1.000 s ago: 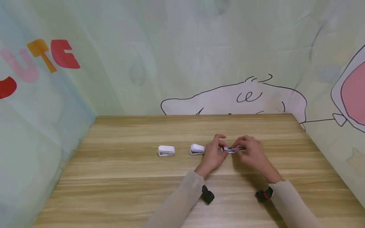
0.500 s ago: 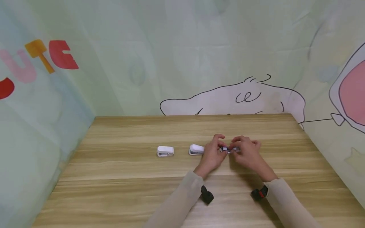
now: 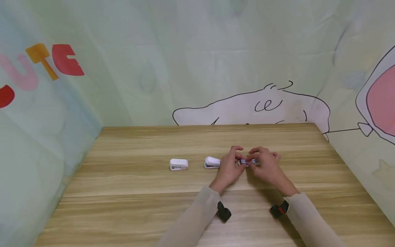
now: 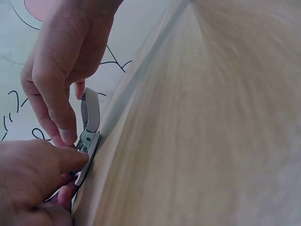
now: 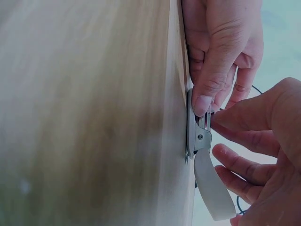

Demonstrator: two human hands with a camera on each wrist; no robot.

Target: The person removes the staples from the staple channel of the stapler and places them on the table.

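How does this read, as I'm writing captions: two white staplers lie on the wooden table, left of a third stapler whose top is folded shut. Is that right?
Not quite: the top of the third stapler is swung open, not folded shut, as the right wrist view shows. Two white staplers do lie on the wooden table, left of it.

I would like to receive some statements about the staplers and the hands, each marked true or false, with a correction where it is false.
1. The left hand holds the opened stapler. True.
2. The top cover of the opened stapler is folded shut. False: the top cover is swung back.
3. The right hand has its fingers at the opened stapler. True.
4. The leftmost stapler is black. False: the leftmost stapler is white.
5. The middle stapler is nearer to the left hand than to the right hand. True.
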